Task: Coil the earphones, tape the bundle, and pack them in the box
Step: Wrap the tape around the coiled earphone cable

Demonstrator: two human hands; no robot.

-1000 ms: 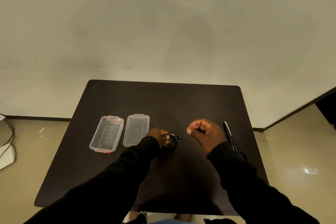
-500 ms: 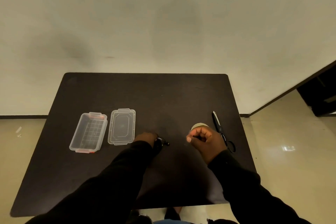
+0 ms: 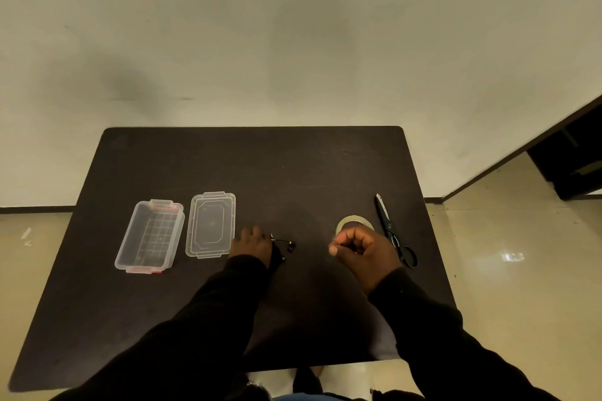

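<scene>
Clear plastic box point(image 3: 149, 235), lid point(image 3: 211, 225) unlabelled; scissors point(image 3: 393, 233) handle print unreadable

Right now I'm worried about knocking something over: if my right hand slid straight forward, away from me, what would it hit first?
Most likely the tape roll, lying flat just beyond the right hand. The scissors lie off to its right, probably out of that line, though depth is hard to judge here.

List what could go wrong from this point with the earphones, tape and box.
1. The left hand holds the coiled earphones with the ends sticking out; loosening the grip may let the coil spring apart before taping.
2. The right hand partly covers the tape roll, and the scissors lie close beside it, so reaching for the tape could knock them.
</scene>
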